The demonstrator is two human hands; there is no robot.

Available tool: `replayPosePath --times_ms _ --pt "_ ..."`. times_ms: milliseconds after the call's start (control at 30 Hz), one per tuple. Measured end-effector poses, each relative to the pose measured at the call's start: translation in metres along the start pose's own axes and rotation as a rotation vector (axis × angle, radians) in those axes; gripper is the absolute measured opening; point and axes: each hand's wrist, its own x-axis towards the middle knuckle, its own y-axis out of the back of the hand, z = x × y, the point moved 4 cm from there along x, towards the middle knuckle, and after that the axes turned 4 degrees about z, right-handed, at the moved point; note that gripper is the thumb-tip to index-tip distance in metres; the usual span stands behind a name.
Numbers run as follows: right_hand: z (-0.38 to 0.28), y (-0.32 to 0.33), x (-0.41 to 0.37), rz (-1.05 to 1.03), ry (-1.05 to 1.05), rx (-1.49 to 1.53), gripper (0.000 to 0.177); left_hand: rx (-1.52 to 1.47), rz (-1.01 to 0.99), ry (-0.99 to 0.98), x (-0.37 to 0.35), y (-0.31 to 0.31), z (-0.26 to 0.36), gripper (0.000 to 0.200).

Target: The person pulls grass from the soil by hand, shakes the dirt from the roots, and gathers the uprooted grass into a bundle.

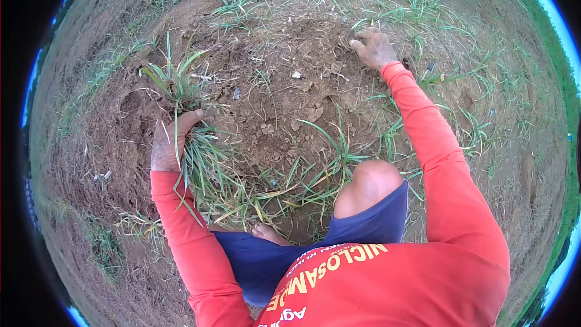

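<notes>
I had the left hand (175, 136) closed round grass (203, 152) at the left edge of the bare soil (302, 112); right hand (373, 48) curled at its upper right edge, couldn't tell if holding. Probably gathering step; next move called for firm grip low.

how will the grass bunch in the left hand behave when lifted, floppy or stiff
The grass bunch would probably flop, since its long, thin blades arch past the left hand. It is likely light, being mostly narrow leaves. Some might slip out, as they splay unevenly.
</notes>
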Motion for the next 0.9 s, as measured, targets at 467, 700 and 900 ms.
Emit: replayPosePath --times_ms 467,700,900 --pt "-0.164 -0.011 -0.11 -0.148 0.312 0.823 0.025 -0.57 -0.339 0.374 -0.029 -0.168 -0.062 0.026" --pt "-0.014 0.027 -0.126 0.227 -0.165 0.172 0.024 -0.436 -0.084 0.279 0.016 -0.13 -0.1 0.022" --pt "0.12 0.047 -0.152 -0.052 -0.608 -0.239 0.027 -0.276 -0.089 0.139 0.019 -0.112 -0.054 0.021"
